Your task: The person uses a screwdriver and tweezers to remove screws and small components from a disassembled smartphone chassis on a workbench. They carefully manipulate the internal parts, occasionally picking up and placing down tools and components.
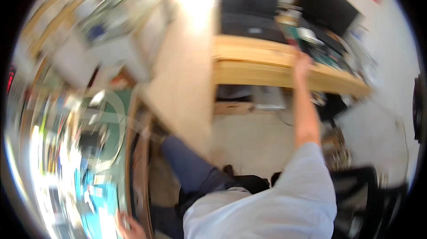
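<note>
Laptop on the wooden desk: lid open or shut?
Open: the laptop shows its dark screen raised behind the keyboard deck. Right hand reaches beside it.

Frame motion-blurred. Wooden tabletop [267,67] ahead: dark laptop [251,10] and dark monitor [329,10] stand on it, with green boards and small clutter [331,54] toward its right end, details unreadable. Second tabletop [126,150] at left carries a green mat [116,119] and blue, indistinct items [95,199]. Pale floor [249,143] between them.
</note>
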Demonstrator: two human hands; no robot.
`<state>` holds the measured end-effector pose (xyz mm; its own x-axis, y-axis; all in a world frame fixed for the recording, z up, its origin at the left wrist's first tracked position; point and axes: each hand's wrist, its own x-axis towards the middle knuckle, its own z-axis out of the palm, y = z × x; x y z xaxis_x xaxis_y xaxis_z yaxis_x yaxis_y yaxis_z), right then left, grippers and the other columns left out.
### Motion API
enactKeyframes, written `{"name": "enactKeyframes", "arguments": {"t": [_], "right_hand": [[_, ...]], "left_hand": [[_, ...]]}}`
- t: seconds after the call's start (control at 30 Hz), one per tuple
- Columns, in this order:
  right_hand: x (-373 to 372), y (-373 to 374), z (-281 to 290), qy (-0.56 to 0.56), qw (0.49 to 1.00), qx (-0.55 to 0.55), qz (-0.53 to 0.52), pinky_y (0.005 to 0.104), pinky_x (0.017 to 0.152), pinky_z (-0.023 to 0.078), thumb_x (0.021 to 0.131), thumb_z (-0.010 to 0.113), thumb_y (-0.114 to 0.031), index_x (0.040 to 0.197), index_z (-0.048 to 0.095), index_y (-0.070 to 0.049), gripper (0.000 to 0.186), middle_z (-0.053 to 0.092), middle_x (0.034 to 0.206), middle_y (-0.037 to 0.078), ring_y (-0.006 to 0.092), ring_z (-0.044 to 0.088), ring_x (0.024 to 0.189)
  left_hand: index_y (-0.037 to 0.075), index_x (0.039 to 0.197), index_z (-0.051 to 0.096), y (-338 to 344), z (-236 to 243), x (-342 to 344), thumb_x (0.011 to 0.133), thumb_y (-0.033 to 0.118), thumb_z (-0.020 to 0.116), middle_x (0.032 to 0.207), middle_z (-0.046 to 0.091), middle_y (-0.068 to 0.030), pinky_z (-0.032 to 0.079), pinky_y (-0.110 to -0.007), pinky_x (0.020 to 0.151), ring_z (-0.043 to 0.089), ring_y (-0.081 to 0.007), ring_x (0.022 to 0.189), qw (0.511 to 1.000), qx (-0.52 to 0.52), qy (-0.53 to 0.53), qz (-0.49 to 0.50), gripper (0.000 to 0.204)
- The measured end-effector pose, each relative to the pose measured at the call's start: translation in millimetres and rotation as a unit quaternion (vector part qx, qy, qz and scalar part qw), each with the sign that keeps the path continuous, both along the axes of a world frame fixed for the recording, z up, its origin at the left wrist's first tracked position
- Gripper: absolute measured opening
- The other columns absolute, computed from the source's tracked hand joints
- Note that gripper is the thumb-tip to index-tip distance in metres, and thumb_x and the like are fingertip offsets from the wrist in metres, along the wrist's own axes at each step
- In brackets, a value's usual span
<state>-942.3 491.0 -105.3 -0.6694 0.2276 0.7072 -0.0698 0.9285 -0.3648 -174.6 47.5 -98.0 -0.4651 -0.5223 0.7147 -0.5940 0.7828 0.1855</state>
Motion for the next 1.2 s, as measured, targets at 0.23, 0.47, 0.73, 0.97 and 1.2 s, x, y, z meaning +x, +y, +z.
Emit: {"name": "enactKeyframes", "arguments": {"t": [0.23, 0.47, 0.73, 0.97, 1.2], "right_hand": [[-30.5, 97.4, 8.8, 0.134, 0.983, -0.021, 0.123, 0.0432, 0.078, 0.056, 0.100, 0.070, -0.041, 0.111, 0.078, 0.005, 0.048, 0.078, 0.094, 0.025, 0.0338, 0.075, 0.084], [96.3, -156.6, 41.4, 0.197, 0.873, -0.058, 0.443, 0.0401, 0.085, 0.057, 0.107, 0.063, -0.016, 0.132, 0.070, 0.001, 0.031, 0.072, 0.114, 0.019, 0.0311, 0.071, 0.097], [302.2, -392.3, 52.3, 0.178, 0.626, 0.070, 0.756, 0.0399, 0.075, 0.055, 0.093, 0.069, 0.005, 0.118, 0.070, -0.002, 0.026, 0.073, 0.105, 0.016, 0.0330, 0.067, 0.085], [472.7, -492.4, 73.6, 0.062, 0.501, 0.094, 0.858, 0.0393, 0.076, 0.055, 0.087, 0.077, -0.003, 0.117, 0.074, -0.007, 0.031, 0.072, 0.099, 0.009, 0.0287, 0.066, 0.084], [495.0, -520.1, 69.2, -0.100, 0.513, 0.178, 0.834, 0.0366, 0.070, 0.053, 0.088, 0.077, -0.010, 0.111, 0.073, -0.008, 0.023, 0.068, 0.087, 0.003, 0.0233, 0.067, 0.079]], "left_hand": [[-0.002, 0.115, 0.069, 0.1, 35.6, 16.5, 0.085, -0.014, 0.071, 0.086, 0.069, -0.0122, 0.053, -0.038, 0.064, 0.066, -0.0289, 0.070, 0.994, -0.044, 0.038, -0.088, 0.032], [0.001, 0.113, 0.072, 29.4, 31.9, 69.8, 0.091, 0.011, 0.081, 0.067, 0.057, -0.0028, 0.042, -0.033, 0.052, 0.056, -0.0201, 0.055, 0.999, -0.039, 0.032, -0.012, 0.026], [0.002, 0.104, 0.076, 31.6, 26.8, 62.8, 0.101, 0.033, 0.071, 0.058, 0.049, 0.0024, 0.034, -0.029, 0.047, 0.047, -0.0140, 0.047, 0.997, -0.049, 0.056, -0.004, 0.032], [0.002, 0.096, 0.076, 35.0, 26.6, 67.8, 0.111, 0.048, 0.050, 0.057, 0.048, 0.0026, 0.031, -0.030, 0.045, 0.043, -0.0136, 0.044, 0.996, 0.005, 0.085, 0.014, 0.055], [0.004, 0.098, 0.078, 34.4, 25.1, 70.0, 0.106, 0.049, 0.059, 0.057, 0.043, 0.0025, 0.030, -0.030, 0.046, 0.042, -0.0142, 0.046, 0.996, 0.020, 0.081, 0.015, 0.050]]}}
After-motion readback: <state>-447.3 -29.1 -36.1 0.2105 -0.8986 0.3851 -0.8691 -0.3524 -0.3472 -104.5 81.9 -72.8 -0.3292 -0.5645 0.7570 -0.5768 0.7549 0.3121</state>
